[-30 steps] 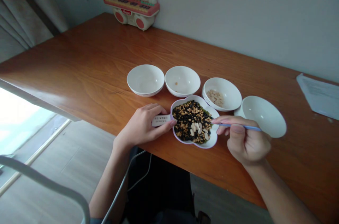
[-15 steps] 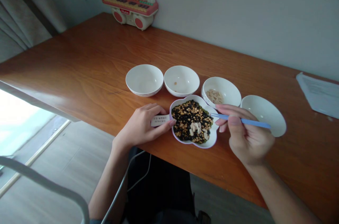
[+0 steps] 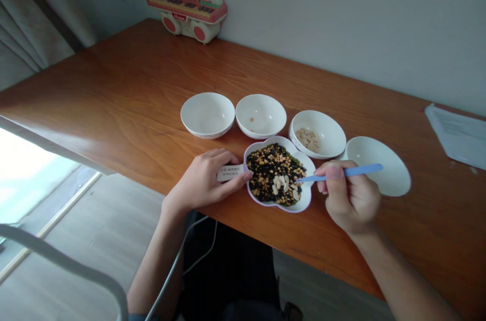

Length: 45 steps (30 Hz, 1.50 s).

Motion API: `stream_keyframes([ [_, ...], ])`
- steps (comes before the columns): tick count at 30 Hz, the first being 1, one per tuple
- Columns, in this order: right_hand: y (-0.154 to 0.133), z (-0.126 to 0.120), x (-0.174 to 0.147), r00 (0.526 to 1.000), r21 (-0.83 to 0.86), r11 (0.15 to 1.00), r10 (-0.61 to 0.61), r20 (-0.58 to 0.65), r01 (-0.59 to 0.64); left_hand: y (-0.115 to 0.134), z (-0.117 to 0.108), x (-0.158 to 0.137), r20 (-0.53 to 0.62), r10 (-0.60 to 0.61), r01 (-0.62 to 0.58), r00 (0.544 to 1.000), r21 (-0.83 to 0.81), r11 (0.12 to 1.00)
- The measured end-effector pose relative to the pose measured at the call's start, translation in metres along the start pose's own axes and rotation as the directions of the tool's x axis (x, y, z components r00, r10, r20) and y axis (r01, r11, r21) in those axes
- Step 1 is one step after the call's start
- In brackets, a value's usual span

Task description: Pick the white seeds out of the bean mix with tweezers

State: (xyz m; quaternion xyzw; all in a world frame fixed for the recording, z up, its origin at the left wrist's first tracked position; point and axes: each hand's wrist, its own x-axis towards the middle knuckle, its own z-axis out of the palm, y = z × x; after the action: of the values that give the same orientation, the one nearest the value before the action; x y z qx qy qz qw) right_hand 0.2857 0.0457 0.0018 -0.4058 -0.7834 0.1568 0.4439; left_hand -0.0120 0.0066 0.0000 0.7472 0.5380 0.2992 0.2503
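My left hand (image 3: 205,179) grips the left edge of a flower-shaped white dish (image 3: 307,200), by a white strip (image 3: 229,172) with printed text. Black, yellow and green beans (image 3: 266,164) cover the dish's floor, with a small group of white peanut-like pieces (image 3: 281,183) on top. In my right hand (image 3: 351,197) are slim blue tweezers (image 3: 364,169), pinched between thumb and fingers. Their tips point left, over the beans and close beside the pale pieces. Whether the tips hold anything I cannot make out.
Behind the dish stand white bowls: one at far left (image 3: 207,131), one with a few bits (image 3: 261,131), one holding pale flat pieces (image 3: 334,138), and one at right (image 3: 395,179). A toy keyboard (image 3: 186,7) stands at the wall; a white packet (image 3: 459,133) lies right.
My right hand has drawn back slightly to the right and lower. The tweezer tips have moved down and left, from the dish's right side to the pale pieces. My left hand stays put.
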Motion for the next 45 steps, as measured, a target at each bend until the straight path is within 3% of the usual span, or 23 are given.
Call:
stream_keyframes([
  [4,0.001,-0.006,0.002,0.993,-0.134,0.984,-0.117,0.016,0.118,-0.001,0.0,0.0,0.002,0.0,0.001,1.0,-0.008,1.0],
  [13,-0.005,-0.004,0.008,0.988,-0.07,0.988,-0.134,0.081,0.14,-0.002,0.0,0.0,-0.013,0.01,-0.01,1.0,0.005,1.0],
  [26,-0.004,0.0,0.005,0.992,0.032,0.999,-0.012,0.128,0.007,-0.003,0.001,-0.001,-0.007,0.007,-0.007,1.0,-0.003,1.0],
  [38,-0.001,0.001,-0.001,0.988,0.009,1.0,0.001,0.155,-0.002,-0.004,0.002,0.0,-0.018,0.02,-0.02,1.0,0.005,1.0],
  [42,0.002,-0.001,-0.006,0.996,0.0,1.0,-0.004,0.09,0.004,-0.003,0.002,0.0,-0.025,0.025,-0.025,0.999,0.004,1.0],
  [45,0.005,-0.001,-0.007,0.996,0.034,0.999,-0.003,-0.084,0.006,-0.003,0.002,0.0,-0.024,0.029,-0.029,0.999,0.006,1.0],
])
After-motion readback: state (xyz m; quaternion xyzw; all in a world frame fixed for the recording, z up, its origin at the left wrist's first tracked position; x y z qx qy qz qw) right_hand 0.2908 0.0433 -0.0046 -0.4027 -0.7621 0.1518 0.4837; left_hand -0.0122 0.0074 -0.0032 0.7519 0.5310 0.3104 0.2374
